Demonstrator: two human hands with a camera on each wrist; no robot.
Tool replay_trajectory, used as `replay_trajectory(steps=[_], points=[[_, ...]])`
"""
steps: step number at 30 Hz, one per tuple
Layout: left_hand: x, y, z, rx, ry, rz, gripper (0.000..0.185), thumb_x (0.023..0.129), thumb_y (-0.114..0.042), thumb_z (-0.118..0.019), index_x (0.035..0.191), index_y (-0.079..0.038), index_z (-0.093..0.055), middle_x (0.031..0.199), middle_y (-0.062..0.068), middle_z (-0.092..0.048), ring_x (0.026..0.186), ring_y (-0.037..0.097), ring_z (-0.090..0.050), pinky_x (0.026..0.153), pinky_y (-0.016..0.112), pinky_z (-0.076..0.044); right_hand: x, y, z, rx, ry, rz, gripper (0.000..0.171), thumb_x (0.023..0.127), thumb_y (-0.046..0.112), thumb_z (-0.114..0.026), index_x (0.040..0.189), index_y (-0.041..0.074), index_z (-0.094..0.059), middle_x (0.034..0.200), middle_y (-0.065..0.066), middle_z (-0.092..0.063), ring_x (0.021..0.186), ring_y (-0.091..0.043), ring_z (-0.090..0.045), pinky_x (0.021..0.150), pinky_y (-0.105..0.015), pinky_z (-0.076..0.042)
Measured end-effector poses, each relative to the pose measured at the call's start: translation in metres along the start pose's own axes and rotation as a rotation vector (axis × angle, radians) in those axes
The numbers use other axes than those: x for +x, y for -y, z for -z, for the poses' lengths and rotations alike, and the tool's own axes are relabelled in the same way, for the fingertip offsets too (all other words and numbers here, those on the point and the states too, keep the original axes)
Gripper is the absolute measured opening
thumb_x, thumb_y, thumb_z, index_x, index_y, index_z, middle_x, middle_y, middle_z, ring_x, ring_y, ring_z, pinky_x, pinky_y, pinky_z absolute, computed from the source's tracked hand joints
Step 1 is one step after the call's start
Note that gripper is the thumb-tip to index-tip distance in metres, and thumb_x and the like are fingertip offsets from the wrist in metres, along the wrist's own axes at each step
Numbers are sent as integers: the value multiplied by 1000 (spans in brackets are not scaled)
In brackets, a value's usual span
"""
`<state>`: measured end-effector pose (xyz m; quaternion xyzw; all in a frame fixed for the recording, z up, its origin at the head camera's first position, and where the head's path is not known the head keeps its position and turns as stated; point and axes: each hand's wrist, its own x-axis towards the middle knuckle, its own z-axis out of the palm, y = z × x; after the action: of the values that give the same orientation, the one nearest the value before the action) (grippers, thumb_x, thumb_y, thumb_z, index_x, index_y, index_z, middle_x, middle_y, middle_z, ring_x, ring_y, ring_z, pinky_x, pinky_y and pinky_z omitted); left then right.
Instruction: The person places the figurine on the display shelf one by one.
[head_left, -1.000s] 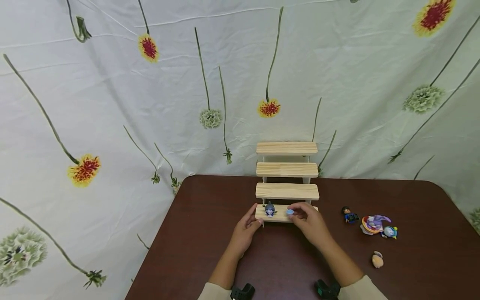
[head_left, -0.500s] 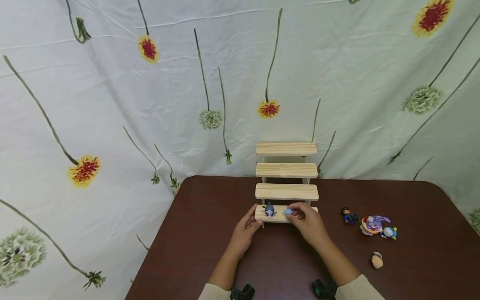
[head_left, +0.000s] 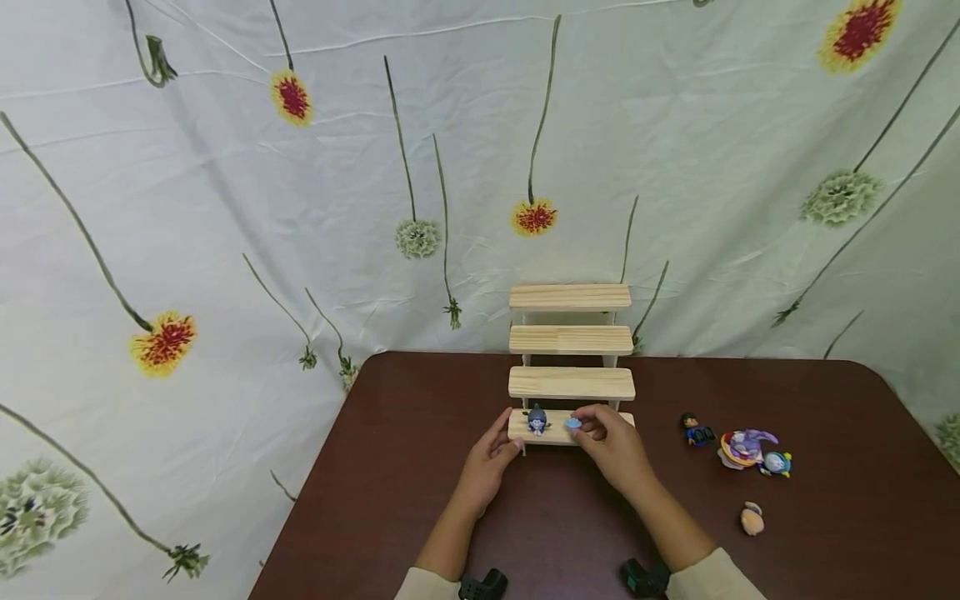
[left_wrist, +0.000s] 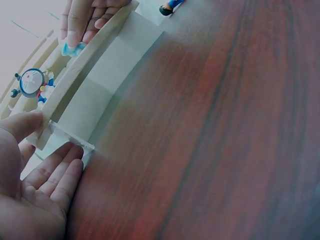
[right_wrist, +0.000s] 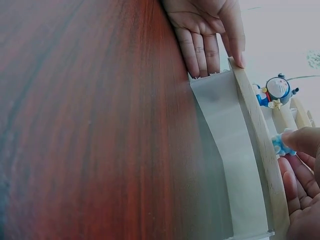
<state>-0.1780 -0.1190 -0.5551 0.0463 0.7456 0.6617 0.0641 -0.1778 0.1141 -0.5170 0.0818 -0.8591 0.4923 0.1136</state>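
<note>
You look to be at an early stage of the work: one small dark-blue figure with a round white face (head_left: 537, 421) stands upright on the bottom board (head_left: 558, 435) of a pale wooden stand of four stepped boards (head_left: 572, 382), and a second toy is just being set. What seems left is to settle that one and, perhaps, deal with the toys on the dark red-brown table (head_left: 420, 467) to your right: a black-haired figure in blue (head_left: 696, 430), a purple toy with an orange rim (head_left: 744, 448), a blue-and-yellow toy (head_left: 776, 464) and, nearer you, a rounded beige toy (head_left: 752, 518).

Your right hand (head_left: 618, 446) pinches the small, knobbly pale-blue toy (head_left: 573, 423) between thumb and fingers, at the bottom board, to the right of the standing figure and apart from it. You cannot tell whether it already touches the wood. Your fingers cover much of it, so neither its long axis nor its facing is clear; the standing figure's face points your way. Your left hand (head_left: 486, 468) pinches the board's left end between thumb and forefinger, its other fingers extended below.
</note>
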Motion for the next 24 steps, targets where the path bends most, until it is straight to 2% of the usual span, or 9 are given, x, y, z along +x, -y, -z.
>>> replay_trajectory(steps=[11, 16, 24], points=[[-3, -4, 0, -4, 8, 5, 66, 101, -28, -63, 159, -19, -34, 137, 20, -62, 122, 24, -62, 110, 45, -46, -1, 1, -1, -1, -22, 16, 22, 85, 8, -80, 106, 11, -72, 94, -2, -69, 86, -13, -65, 74, -22, -54], [-2, -3, 0, -1, 9, 5, 67, 101, -30, -63, 160, -19, -33, 137, 18, -63, 121, 23, -63, 110, 44, -46, -1, 2, -1, -16, -41, 36, 24, 85, 8, -80, 107, 11, -72, 96, -2, -68, 87, -14, -65, 74, -21, -53], [-2, -1, 0, -1, 10, 12, 67, 100, -32, -64, 160, -22, -33, 135, 15, -64, 119, 21, -63, 110, 45, -46, -3, 4, 1, 0, -10, -5, 26, 88, 12, -79, 112, 10, -71, 103, -4, -67, 94, -17, -64, 77, -22, -52]])
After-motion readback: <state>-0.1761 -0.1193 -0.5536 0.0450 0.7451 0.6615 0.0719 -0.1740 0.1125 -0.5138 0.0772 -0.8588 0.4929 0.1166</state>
